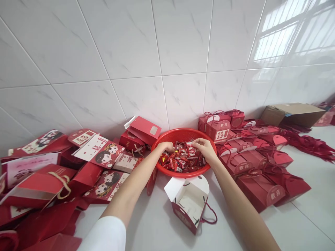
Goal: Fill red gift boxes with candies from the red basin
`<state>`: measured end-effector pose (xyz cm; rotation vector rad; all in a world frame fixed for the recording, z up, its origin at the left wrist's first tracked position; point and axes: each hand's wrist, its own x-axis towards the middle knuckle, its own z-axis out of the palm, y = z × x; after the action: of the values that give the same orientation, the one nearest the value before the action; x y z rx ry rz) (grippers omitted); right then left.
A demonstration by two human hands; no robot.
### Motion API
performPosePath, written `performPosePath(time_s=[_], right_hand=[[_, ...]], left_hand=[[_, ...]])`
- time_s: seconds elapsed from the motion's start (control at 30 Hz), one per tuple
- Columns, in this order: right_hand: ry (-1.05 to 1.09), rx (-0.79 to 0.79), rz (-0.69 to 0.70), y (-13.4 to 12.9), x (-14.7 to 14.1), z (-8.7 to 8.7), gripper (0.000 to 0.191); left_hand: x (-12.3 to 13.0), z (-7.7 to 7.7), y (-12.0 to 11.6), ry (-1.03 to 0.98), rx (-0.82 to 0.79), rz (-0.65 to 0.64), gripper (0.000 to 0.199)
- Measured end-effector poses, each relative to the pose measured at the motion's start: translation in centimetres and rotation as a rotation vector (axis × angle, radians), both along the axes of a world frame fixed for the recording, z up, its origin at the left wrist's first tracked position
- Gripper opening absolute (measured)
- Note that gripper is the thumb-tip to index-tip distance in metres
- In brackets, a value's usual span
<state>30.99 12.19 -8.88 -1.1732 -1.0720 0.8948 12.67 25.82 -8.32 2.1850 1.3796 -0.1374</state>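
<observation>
A red plastic basket [180, 173] holds many wrapped candies [183, 161] in red and gold. Over the basket's left side, my left hand [166, 147] is closed with its fingertips down among the candies; what it grips, if anything, is hidden. My right hand [203, 147] reaches in from the right and pinches a red-and-white wrapped candy [192, 149] between thumb and fingers. Just in front of the basket stands an open red gift box [184, 219], its white inside showing, flaps spread and a dark red cord handle lying to its right.
Left of the basket, red gift boxes [104, 153] of several designs lie heaped. Closed red boxes [261, 188] with cord handles stand in rows at the right. Farther right are a cardboard box [295, 113] and dark red cords [309, 144]. A tiled wall [136, 52] rises behind.
</observation>
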Motion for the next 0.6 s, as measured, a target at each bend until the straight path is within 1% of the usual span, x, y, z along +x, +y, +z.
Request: performPosePath(time_s=[0.1, 0.2, 0.37, 0.5, 0.6], right_hand=[[0.009, 0.004, -0.003, -0.1, 0.0, 0.1, 0.025], [0.017, 0.004, -0.007, -0.1, 0.0, 0.1, 0.024], [0.039, -0.015, -0.008, -0.1, 0.0, 0.2, 0.021], [0.045, -0.021, -0.009, -0.2, -0.1, 0.4, 0.022], [0.037, -0.02, -0.013, -0.3, -0.1, 0.5, 0.021]], left_hand=[[-0.3, 0.2, -0.3, 0.11, -0.073, 0.003, 0.025], [-0.7, 0.7, -0.8, 0.092, -0.076, -0.006, 0.017], [-1.3, 1.7, -1.1, -0.063, -0.025, 0.016, 0.022], [-1.8, 2.8, -1.0, -0.25, 0.03, 0.04, 0.026], [-2.1, 3.7, -1.3, -0.388, 0.041, 0.05, 0.032]])
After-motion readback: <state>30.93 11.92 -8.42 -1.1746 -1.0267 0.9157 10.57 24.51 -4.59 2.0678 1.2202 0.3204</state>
